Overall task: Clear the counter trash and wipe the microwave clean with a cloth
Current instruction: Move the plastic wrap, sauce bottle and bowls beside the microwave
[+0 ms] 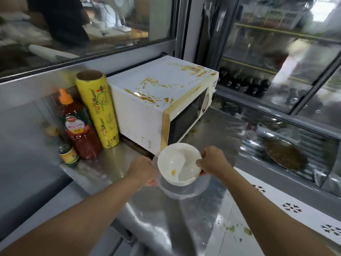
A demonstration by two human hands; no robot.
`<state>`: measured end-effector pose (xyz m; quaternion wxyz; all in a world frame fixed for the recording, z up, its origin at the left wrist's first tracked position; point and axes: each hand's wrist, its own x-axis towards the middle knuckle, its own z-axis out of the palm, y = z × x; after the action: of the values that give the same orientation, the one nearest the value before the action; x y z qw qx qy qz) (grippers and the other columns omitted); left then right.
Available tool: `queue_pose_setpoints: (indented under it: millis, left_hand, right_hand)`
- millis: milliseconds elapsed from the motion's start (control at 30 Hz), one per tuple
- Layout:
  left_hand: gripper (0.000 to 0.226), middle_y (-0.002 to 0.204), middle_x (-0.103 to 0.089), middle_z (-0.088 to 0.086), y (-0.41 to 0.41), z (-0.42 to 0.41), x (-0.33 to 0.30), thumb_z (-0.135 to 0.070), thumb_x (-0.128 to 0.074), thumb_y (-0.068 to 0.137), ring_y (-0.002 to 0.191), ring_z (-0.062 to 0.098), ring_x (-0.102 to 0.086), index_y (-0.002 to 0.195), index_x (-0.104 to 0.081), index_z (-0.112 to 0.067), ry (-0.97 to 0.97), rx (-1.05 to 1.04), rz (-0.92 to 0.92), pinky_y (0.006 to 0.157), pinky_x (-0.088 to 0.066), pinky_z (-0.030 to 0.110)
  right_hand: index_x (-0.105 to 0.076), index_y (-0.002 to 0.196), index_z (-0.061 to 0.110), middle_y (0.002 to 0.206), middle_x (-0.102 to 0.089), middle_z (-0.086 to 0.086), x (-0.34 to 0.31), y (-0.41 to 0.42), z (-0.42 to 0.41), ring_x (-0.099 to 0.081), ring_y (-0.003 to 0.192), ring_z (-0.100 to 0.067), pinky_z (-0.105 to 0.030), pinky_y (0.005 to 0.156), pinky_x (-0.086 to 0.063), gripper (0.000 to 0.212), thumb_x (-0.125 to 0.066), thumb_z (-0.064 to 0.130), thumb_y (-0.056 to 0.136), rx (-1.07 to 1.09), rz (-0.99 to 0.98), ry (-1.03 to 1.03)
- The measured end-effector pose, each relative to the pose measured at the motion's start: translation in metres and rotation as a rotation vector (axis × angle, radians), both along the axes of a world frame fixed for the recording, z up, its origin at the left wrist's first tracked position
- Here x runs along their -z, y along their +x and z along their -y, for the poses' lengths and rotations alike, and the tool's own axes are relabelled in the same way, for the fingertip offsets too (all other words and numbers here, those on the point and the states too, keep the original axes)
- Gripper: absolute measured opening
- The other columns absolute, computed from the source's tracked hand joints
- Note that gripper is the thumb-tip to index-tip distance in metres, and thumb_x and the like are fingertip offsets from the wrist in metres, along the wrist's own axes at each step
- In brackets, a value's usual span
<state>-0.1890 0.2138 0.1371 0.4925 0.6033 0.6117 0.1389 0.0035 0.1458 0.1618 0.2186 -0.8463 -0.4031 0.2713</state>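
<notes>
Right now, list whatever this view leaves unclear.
- Head view: the white stained microwave shows its door at a steep angle, so the inside is unreadable.
- Small green-capped bottle: label too small.
- Clear plastic lid: mostly hidden under the white plastic bowl.
- No cloth visible.

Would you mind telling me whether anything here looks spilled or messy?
Yes. Yellow-brown sauce is smeared across the top of the microwave and runs down its front edge. Greenish food bits lie on the floor at lower right, and the white bowl carries a small yellow smear inside.
</notes>
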Motion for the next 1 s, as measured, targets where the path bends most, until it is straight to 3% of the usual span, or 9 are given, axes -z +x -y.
queue_pose_setpoints:
  millis: [133,267,433,533,600,700,800,1000]
  left_hand:
    - [0.02,0.064,-0.062,0.01,-0.027,0.003,-0.001,0.004,-0.063,0.075,0.051,0.021,-0.062,0.063,-0.054,-0.01,-0.054,-0.051,0.033,0.051,-0.058,0.032]
    - [0.024,0.06,-0.059,0.009,-0.056,0.003,-0.006,0.006,-0.063,0.075,0.042,0.016,-0.06,0.058,-0.053,-0.009,-0.008,-0.093,0.058,0.035,-0.05,0.025]
    - [0.02,0.062,-0.062,0.009,-0.091,-0.001,-0.011,0.003,-0.062,0.077,0.047,0.02,-0.063,0.061,-0.058,-0.009,0.052,-0.101,0.035,0.042,-0.055,0.03]
    - [0.024,0.053,-0.064,0.003,-0.112,-0.006,-0.011,0.0,-0.061,0.078,0.045,0.015,-0.064,0.059,-0.061,-0.013,0.083,-0.11,0.003,0.046,-0.057,0.029]
    - [0.022,0.058,-0.066,0.004,-0.125,-0.009,-0.01,-0.001,-0.063,0.08,0.046,0.015,-0.066,0.062,-0.062,-0.014,0.082,-0.134,0.009,0.049,-0.058,0.032]
    - [0.021,0.057,-0.063,0.002,-0.144,-0.015,-0.005,-0.001,-0.061,0.082,0.038,0.009,-0.062,0.066,-0.063,-0.015,0.083,-0.195,0.016,0.041,-0.054,0.026]
    - [0.01,0.061,-0.065,0.003,-0.162,-0.021,0.002,-0.007,-0.06,0.083,0.044,0.01,-0.065,0.074,-0.065,-0.011,0.075,-0.234,-0.052,0.05,-0.058,0.027]
    - [0.005,0.08,-0.069,0.005,-0.187,-0.042,0.018,-0.014,-0.059,0.083,0.068,0.018,-0.067,0.083,-0.064,-0.011,0.044,-0.29,-0.147,0.061,-0.057,0.029]
  right_hand:
    - [-0.064,0.09,0.0,0.089,-0.068,-0.016,0.005,-0.034,-0.001,-0.065,0.082,-0.03,-0.036,0.07,-0.057,0.02,-0.059,0.007,0.072,-0.061,0.176,-0.02]
    - [-0.059,0.098,0.004,0.102,-0.062,-0.015,0.01,-0.064,-0.005,-0.06,0.096,-0.033,-0.028,0.067,-0.042,0.024,-0.056,0.008,0.074,-0.075,0.306,-0.018]
    - [-0.061,0.1,0.014,0.091,-0.061,-0.005,0.006,-0.097,-0.014,-0.058,0.078,-0.025,-0.027,0.061,-0.043,0.024,-0.056,0.013,0.076,-0.099,0.398,0.013]
    - [-0.061,0.104,0.018,0.1,-0.06,-0.003,0.005,-0.112,-0.02,-0.06,0.089,-0.025,-0.028,0.066,-0.044,0.027,-0.057,0.017,0.078,-0.136,0.381,0.04]
    - [-0.06,0.106,0.018,0.107,-0.059,-0.004,0.007,-0.12,-0.026,-0.059,0.096,-0.024,-0.03,0.072,-0.047,0.027,-0.061,0.02,0.079,-0.151,0.336,0.081]
    - [-0.055,0.109,0.019,0.111,-0.056,-0.004,0.01,-0.131,-0.035,-0.057,0.099,-0.022,-0.032,0.078,-0.048,0.032,-0.065,0.024,0.079,-0.136,0.246,0.18]
    - [-0.051,0.116,0.015,0.115,-0.053,-0.006,0.017,-0.143,-0.048,-0.056,0.104,-0.024,-0.035,0.083,-0.048,0.042,-0.065,0.033,0.081,-0.158,0.165,0.16]
    - [-0.053,0.11,0.008,0.102,-0.06,-0.005,0.041,-0.172,-0.077,-0.053,0.085,-0.018,-0.028,0.069,-0.043,0.04,-0.063,0.037,0.084,-0.265,0.124,0.093]
